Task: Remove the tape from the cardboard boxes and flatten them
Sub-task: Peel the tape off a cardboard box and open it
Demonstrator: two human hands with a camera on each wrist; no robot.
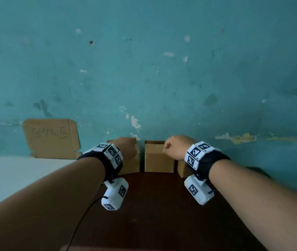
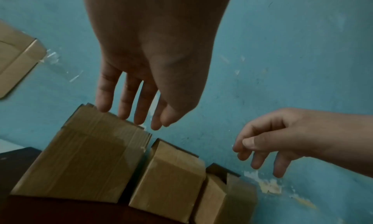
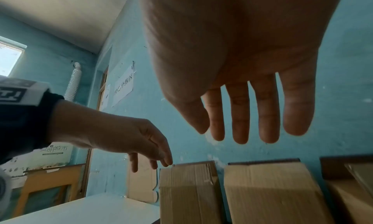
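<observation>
Cardboard boxes [image 2: 84, 160] stand in a row against the teal wall [image 1: 162, 69] on a dark table [image 1: 153, 205], brown, clear tape glinting along their tops. Left hand [image 2: 153, 67] and right hand [image 3: 242, 67] hover above, fingers loosely extended, holding nothing.

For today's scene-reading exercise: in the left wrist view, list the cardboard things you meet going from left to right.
Flattened cardboard against the wall → large taped box, the left hand above its far edge → middle box → partly open right box, with the right hand above it.
</observation>
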